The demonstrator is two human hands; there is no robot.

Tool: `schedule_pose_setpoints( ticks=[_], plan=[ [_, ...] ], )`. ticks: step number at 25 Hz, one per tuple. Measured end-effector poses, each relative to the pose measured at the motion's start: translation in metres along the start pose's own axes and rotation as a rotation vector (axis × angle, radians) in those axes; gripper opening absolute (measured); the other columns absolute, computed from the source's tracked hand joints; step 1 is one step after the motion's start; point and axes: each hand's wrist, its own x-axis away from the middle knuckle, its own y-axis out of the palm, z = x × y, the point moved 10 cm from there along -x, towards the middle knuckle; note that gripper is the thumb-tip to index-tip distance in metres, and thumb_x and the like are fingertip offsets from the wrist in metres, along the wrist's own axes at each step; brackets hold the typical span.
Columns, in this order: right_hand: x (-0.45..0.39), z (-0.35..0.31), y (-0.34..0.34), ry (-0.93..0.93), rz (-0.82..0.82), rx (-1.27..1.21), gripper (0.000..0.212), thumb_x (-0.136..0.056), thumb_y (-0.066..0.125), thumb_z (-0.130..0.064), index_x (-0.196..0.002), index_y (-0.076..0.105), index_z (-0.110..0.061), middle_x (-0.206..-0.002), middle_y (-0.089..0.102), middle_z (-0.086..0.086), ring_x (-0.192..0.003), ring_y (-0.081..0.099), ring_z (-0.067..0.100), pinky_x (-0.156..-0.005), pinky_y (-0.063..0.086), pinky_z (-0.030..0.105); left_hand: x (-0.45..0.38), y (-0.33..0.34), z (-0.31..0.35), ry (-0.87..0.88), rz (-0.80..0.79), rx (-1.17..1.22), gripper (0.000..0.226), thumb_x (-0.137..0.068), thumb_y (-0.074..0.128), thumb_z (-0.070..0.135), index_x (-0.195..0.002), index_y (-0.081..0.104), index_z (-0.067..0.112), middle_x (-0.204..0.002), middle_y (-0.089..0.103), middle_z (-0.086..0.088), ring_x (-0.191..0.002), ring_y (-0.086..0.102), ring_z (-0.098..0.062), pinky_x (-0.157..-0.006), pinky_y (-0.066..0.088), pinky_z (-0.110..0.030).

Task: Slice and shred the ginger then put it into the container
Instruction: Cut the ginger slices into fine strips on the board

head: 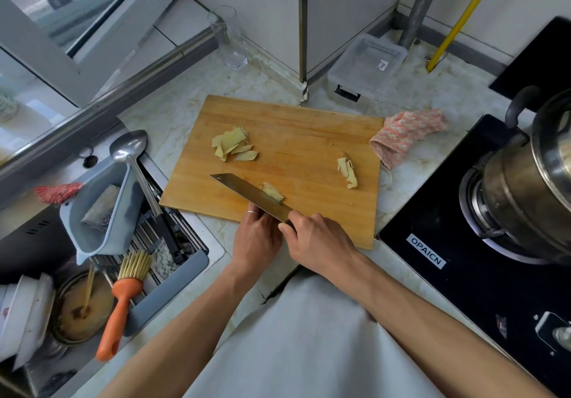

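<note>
Seen from the head camera, a person's right hand grips the handle of a cleaver over a wooden cutting board, its blade against a small bunch of shredded ginger. The left hand, fingers curled, rests just beside the blade. Ginger slices lie farther back; the clear container sits well beyond the board.

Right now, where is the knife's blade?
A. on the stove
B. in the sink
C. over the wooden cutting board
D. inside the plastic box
C: the right hand holds the knife with its blade over the wooden cutting board, beside some shredded ginger.
</note>
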Motion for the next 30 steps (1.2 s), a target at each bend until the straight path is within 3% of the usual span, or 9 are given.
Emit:
schedule_pose_setpoints(
  ticks=[3,8,11,13,15,17,19,21,30],
  plan=[
    [-0.003,-0.003,0.0,-0.012,0.013,-0.008,0.035,-0.106,0.038,-0.042,-0.106,0.055,-0.011,-0.093,0.068,0.02,-0.086,0.066,0.042,-0.061,0.034,0.034,0.001,-0.003,0.007,0.025,0.026,-0.025,0.024,-0.077,0.056,0.002,-0.092,0.074,0.004,-0.097,0.068,-0.016,-0.09,0.06,-0.031,-0.053,0.051,-0.03],
    [0.009,0.004,-0.003,0.004,0.006,-0.012,0.035,-0.105,0.039,-0.043,-0.104,0.055,-0.011,-0.093,0.066,0.019,-0.087,0.063,0.044,-0.062,0.035,0.036,0.003,0.003,-0.001,-0.03,0.006,0.007,0.031,-0.08,0.047,0.011,-0.096,0.074,0.01,-0.109,0.064,-0.019,-0.093,0.064,-0.036,-0.057,0.045,-0.025],
    [0.004,0.004,-0.003,0.014,-0.001,-0.02,0.034,-0.105,0.04,-0.042,-0.103,0.055,-0.011,-0.095,0.067,0.02,-0.088,0.063,0.044,-0.062,0.035,0.036,0.002,0.0,0.001,-0.027,0.001,0.005,0.026,-0.076,0.059,-0.002,-0.095,0.074,0.008,-0.111,0.062,-0.02,-0.082,0.066,-0.036,-0.057,0.04,-0.023],
    [-0.002,0.001,-0.002,0.01,0.0,-0.025,0.033,-0.106,0.04,-0.041,-0.102,0.054,-0.012,-0.095,0.067,0.021,-0.089,0.064,0.044,-0.062,0.035,0.036,0.001,-0.001,0.001,-0.035,0.007,-0.01,0.023,-0.081,0.053,0.006,-0.093,0.073,0.005,-0.112,0.062,-0.019,-0.077,0.066,-0.036,-0.055,0.039,-0.023],
    [-0.004,0.0,-0.002,0.01,0.003,-0.042,0.033,-0.106,0.039,-0.042,-0.101,0.053,-0.012,-0.095,0.067,0.021,-0.088,0.064,0.044,-0.062,0.035,0.036,0.002,0.001,0.0,-0.031,-0.001,-0.006,0.032,-0.085,0.043,0.015,-0.095,0.072,0.003,-0.114,0.061,-0.02,-0.086,0.066,-0.039,-0.057,0.045,-0.027],
    [-0.001,0.001,-0.003,0.015,0.0,-0.043,0.033,-0.106,0.039,-0.043,-0.098,0.052,-0.013,-0.095,0.067,0.02,-0.088,0.063,0.044,-0.062,0.035,0.036,0.004,0.007,-0.002,-0.011,-0.012,-0.016,0.036,-0.086,0.041,0.015,-0.102,0.071,0.004,-0.116,0.062,-0.019,-0.11,0.059,-0.038,-0.076,0.056,-0.042],
    [0.006,0.004,-0.004,0.019,-0.001,-0.03,0.034,-0.105,0.04,-0.043,-0.099,0.053,-0.013,-0.095,0.067,0.02,-0.087,0.063,0.043,-0.062,0.035,0.036,0.006,0.016,-0.009,-0.03,-0.046,-0.075,0.041,-0.086,0.04,0.018,-0.113,0.07,0.007,-0.125,0.063,-0.016,-0.131,0.045,-0.033,-0.108,0.039,-0.055],
    [0.009,0.004,-0.004,0.014,-0.002,-0.007,0.035,-0.106,0.04,-0.043,-0.104,0.055,-0.011,-0.095,0.067,0.019,-0.087,0.064,0.043,-0.062,0.036,0.036,0.009,0.02,-0.013,-0.056,-0.059,-0.127,0.047,-0.085,0.039,0.023,-0.121,0.067,0.01,-0.132,0.061,-0.014,-0.139,0.035,-0.028,-0.121,0.015,-0.052],
    [0.002,-0.001,-0.004,-0.004,0.015,-0.028,0.035,-0.105,0.04,-0.042,-0.103,0.055,-0.011,-0.093,0.068,0.019,-0.087,0.064,0.043,-0.062,0.036,0.036,0.01,0.009,-0.009,-0.106,-0.011,-0.168,0.05,-0.087,0.035,0.031,-0.119,0.07,0.014,-0.13,0.06,-0.012,-0.135,0.041,-0.028,-0.118,0.017,-0.053]
  ],
)
